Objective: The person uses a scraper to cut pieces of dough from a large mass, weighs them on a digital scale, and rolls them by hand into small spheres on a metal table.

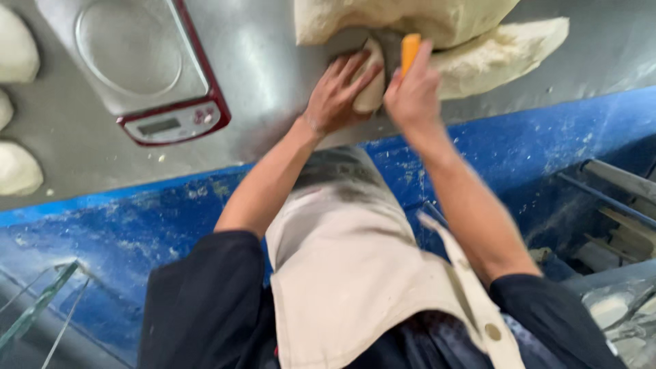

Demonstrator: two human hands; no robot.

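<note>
A big mass of pale dough [478, 48] lies at the far edge of the steel table [273, 75]. My left hand [338, 92] rests with spread fingers on a small piece of dough [371, 82] beside that mass. My right hand [413, 92] grips a dough scraper with an orange handle [409, 51]; its blade sits between the small piece and the big mass. I wear a beige apron and dark sleeves.
A steel-topped digital scale [137, 61] with a red rim stands at the left. Rounded dough portions [17, 171] lie along the left edge. The table front is blue and floury [533, 143]. Metal parts [615, 205] sit low at the right.
</note>
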